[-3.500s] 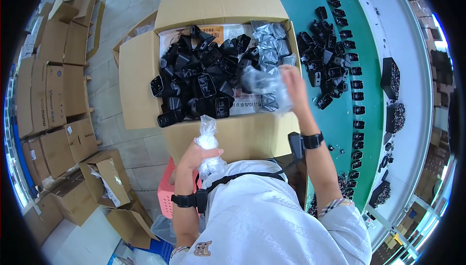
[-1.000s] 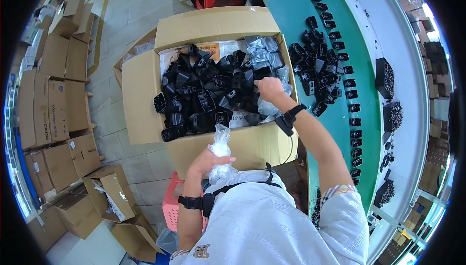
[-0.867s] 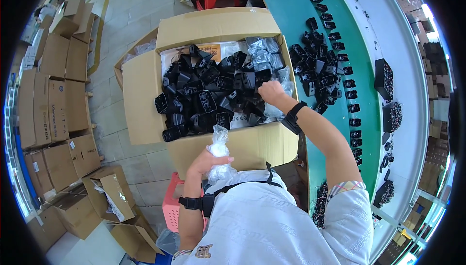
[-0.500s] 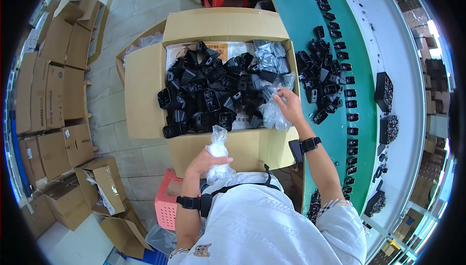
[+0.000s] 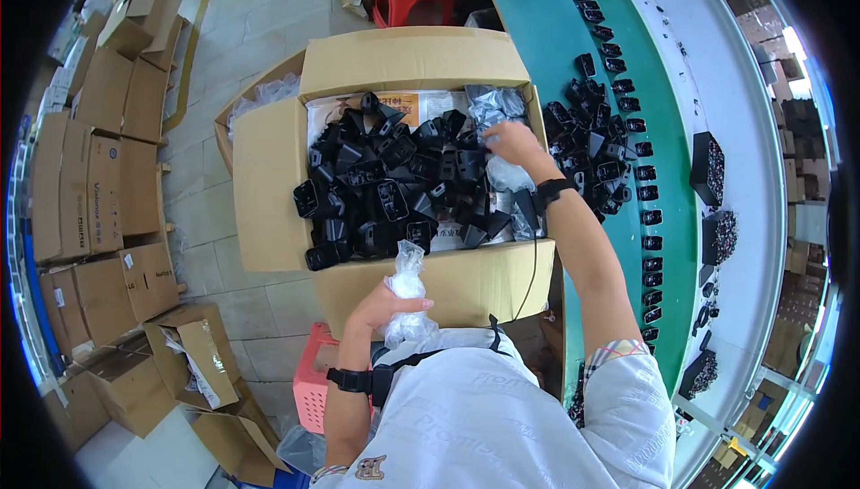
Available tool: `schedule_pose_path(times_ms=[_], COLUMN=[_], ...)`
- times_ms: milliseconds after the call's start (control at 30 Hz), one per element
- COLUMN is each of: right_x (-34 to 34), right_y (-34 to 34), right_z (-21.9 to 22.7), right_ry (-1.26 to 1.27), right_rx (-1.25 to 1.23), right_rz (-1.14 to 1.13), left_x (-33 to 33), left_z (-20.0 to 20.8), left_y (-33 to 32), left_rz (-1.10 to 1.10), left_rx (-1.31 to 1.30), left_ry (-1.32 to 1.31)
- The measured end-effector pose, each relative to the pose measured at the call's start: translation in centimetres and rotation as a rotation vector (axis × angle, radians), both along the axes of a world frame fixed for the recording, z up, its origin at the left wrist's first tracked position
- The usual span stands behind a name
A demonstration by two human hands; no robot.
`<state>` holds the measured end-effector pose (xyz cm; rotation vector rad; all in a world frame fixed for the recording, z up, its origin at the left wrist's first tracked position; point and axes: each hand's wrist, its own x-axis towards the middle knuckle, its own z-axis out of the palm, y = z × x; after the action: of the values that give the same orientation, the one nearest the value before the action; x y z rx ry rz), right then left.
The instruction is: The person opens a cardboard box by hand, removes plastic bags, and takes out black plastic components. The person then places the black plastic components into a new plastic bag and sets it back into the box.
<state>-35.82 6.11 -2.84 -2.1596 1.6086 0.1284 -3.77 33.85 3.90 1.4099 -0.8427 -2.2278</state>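
A wad of crumpled clear plastic bags (image 5: 408, 287) is bunched in my left hand (image 5: 381, 305), its fingers wrapped round it in front of the box's near flap. Inside the open cardboard box (image 5: 417, 57), my right hand (image 5: 518, 145) is at the right side, fingers closed on a clear plastic bag (image 5: 508, 175). Its fingertips are partly hidden. Just beyond them lie bagged parts (image 5: 488, 106) in greyish plastic. Many black plastic housings (image 5: 390, 198) fill the left and middle of the box, piled loosely over printed paper.
To the right, a green-topped table (image 5: 537, 19) bears a heap of black housings (image 5: 591, 135) and a long row of them. A pink plastic stool (image 5: 311, 386) stands by my left arm, a red stool (image 5: 408, 1) beyond the box. Cardboard boxes (image 5: 94, 189) are stacked at left.
My right hand has moved away from me along the box's right side, toward the bagged parts. My left hand keeps its hold on the wad of plastic bags.
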Motion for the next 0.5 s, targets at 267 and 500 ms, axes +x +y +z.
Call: schedule_pose_path(times_ms=[267,500], right_x=[4.8,4.4], right_y=[3.2,2.3], right_z=[0.5,0.0], right_ry=[0.335,0.217], right_rx=[-0.122,-0.350], right_rz=[0.226,0.162], left_x=[1.0,1.6], left_z=[-0.5,-1.1], left_y=[0.6,0.2], left_rz=[0.045,0.066], left_rx=[0.045,0.014], left_ry=[0.005,0.045])
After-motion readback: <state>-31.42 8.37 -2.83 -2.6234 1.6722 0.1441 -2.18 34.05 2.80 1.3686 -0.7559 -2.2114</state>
